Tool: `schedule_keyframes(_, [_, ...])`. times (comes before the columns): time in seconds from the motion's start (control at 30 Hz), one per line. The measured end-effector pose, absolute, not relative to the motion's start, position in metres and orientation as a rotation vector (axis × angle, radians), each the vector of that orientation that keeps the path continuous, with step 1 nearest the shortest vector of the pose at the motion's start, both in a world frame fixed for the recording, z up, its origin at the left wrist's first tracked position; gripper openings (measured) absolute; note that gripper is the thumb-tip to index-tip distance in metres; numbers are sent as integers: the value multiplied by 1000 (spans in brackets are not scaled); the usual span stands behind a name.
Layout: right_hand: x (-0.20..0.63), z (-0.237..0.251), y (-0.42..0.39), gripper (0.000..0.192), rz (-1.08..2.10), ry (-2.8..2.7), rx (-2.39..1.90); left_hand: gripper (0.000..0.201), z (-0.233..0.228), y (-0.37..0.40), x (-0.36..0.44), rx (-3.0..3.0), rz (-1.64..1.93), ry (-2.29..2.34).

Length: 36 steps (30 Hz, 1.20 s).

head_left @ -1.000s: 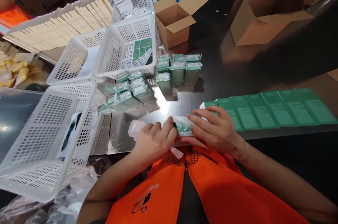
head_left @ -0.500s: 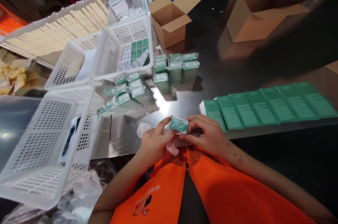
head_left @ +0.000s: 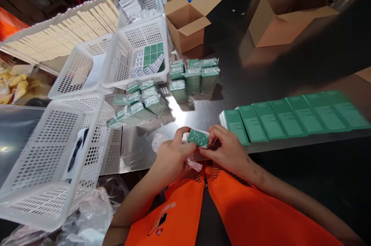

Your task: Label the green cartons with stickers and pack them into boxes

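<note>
Left hand (head_left: 173, 154) and right hand (head_left: 228, 146) pinch a green box (head_left: 198, 137) between them, grip closed. Likely light, stiff, slippery: hold its ends.

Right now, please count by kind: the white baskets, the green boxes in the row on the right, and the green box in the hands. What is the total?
White baskets: 4
Green boxes in the right-side row: 7
Green box held between left hand and right hand: 1
Total: 12

White glare on metal tabletop (head_left: 199, 110); small glints on green pack (head_left: 198, 137); background dim; edges stretched.
</note>
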State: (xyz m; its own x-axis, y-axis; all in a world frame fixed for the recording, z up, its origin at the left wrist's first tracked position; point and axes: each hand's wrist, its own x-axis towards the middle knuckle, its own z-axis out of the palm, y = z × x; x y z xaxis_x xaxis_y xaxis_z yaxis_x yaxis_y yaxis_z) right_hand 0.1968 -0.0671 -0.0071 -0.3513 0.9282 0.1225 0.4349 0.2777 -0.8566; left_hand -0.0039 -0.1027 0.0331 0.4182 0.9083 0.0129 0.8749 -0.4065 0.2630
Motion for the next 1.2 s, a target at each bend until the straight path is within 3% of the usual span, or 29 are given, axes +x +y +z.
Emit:
schedule_keyframes(0.3, [204,-12,-62,33,1020,-1964,-1003,12,5,-107,-12,2610,743,1392])
schedule_keyframes(0.7, [198,-5,-61,41,1129,-1970,-1170,10,-31,-91,-14,2225,1208,1057])
schedule_keyframes(0.8, [197,-16,-61,39,1092,-2006,-1206,17,-38,-89,-16,2214,1170,1052])
schedule_keyframes(1.0, [208,-32,-60,27,918,-2360,-1269,21,-61,-93,-25,2283,757,1202])
schedule_keyframes(1.2, [205,-12,-60,58,905,-2022,-1050,17,-59,-96,-16,2344,599,1341])
